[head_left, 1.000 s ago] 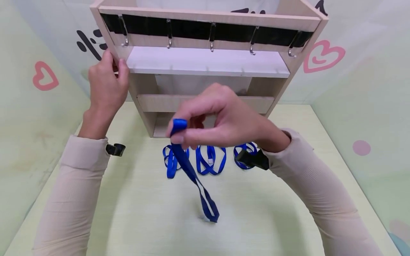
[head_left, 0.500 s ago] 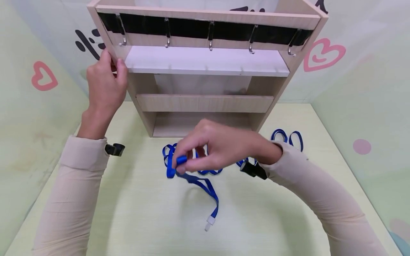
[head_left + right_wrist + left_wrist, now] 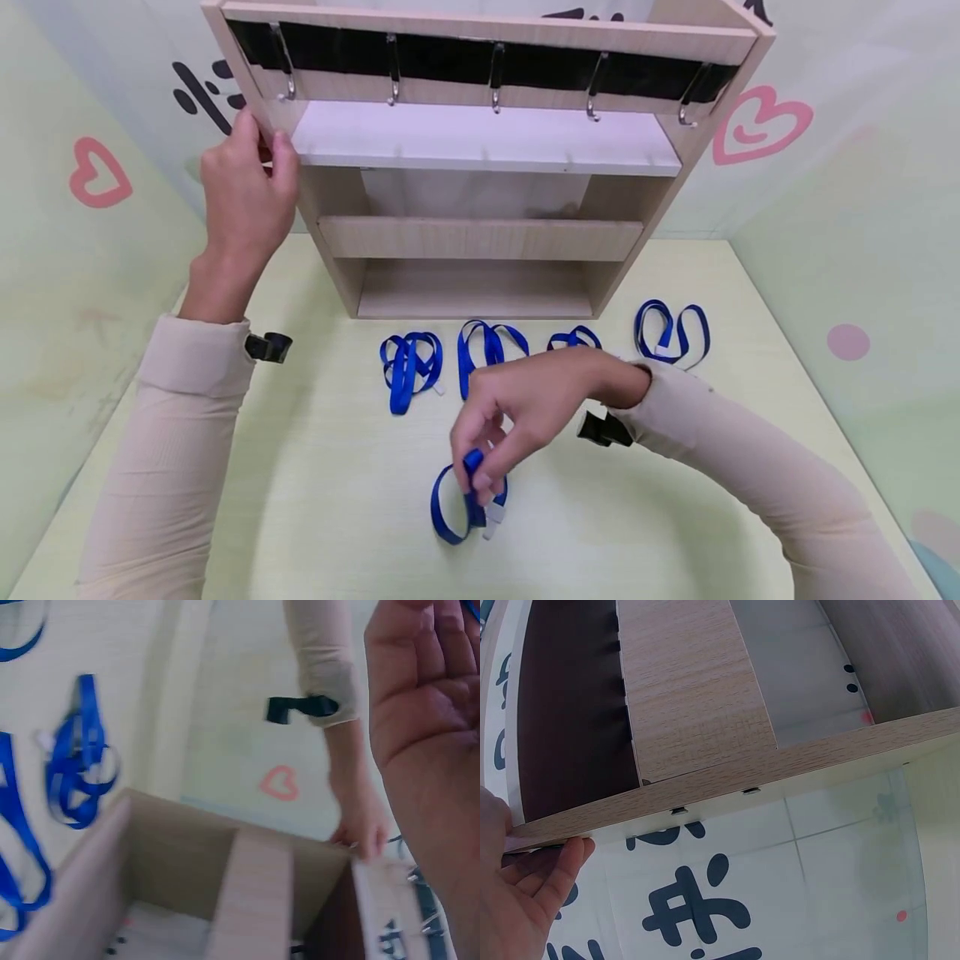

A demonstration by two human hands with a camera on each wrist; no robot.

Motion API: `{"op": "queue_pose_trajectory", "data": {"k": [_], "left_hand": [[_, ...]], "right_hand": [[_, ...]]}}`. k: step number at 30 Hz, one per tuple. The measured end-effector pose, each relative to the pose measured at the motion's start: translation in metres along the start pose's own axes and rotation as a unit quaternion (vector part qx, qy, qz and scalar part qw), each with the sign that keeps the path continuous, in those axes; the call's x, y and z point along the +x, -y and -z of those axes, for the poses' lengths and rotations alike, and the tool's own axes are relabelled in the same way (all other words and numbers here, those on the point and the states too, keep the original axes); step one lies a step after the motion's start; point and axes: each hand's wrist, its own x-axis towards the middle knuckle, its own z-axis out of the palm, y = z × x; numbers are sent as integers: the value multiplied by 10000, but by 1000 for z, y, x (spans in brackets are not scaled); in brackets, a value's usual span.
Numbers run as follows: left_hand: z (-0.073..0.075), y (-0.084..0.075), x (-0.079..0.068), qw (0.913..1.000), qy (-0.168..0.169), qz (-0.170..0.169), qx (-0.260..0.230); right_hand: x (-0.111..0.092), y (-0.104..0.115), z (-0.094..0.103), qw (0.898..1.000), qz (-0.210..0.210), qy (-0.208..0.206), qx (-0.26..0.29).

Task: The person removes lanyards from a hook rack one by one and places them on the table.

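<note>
My left hand [image 3: 247, 200] grips the left side panel of a pale wooden rack [image 3: 480, 239], thumb in front and fingers behind. In the left wrist view that hand [image 3: 536, 892] holds the panel [image 3: 727, 769] at its edge. Low in front of the rack, my right hand [image 3: 517, 408] pinches a folded blue lanyard [image 3: 476, 510] between thumb and fingers. One loop of its strap spreads left close over the table, and a whitish clip [image 3: 493, 513] shows beneath the fingertips. The right wrist view shows mostly the palm [image 3: 427, 727]; the lanyard is nearly out of frame.
Several metal hooks [image 3: 496, 77] line the black strip on the rack's top board. More coiled blue lanyards lie along its foot: left [image 3: 401, 379], middle [image 3: 464, 358], partly hidden behind the right hand, and right [image 3: 639, 332]. Printed walls stand on both sides.
My right hand has come down and towards me with the lanyard, from before the rack to low over the table; its dangling strap now bunches there. The left hand stays on the rack.
</note>
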Motion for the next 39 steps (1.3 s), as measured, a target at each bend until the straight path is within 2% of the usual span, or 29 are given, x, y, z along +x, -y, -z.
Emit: {"op": "queue_pose_trajectory", "data": {"k": [4, 7, 9, 12, 18, 23, 30, 39], "left_hand": [[0, -1, 1, 10000, 55, 39, 34], [0, -2, 1, 9999, 80, 64, 53], [0, -1, 1, 9999, 80, 73, 52], [0, -2, 1, 9999, 75, 63, 44], [0, -2, 2, 10000, 17, 46, 15], [0, -2, 1, 10000, 32, 59, 18], [-1, -1, 1, 9999, 61, 81, 28], [0, 0, 1, 9999, 65, 108, 31]], "right_hand": [[-13, -24, -1, 9954, -737, 53, 606], [-21, -40, -1, 9895, -1330, -195, 529], [-25, -50, -1, 9859, -1592, -386, 338], [-26, -61, -2, 9807, -1845, -581, -274], [-14, -74, -8, 9622, -2218, -900, -1297], [4, -79, -18, 9439, -2398, -925, -2072], [25, -89, -40, 9116, -2304, -693, -3334], [36, -103, -61, 8794, -2192, -655, -4176]]}}
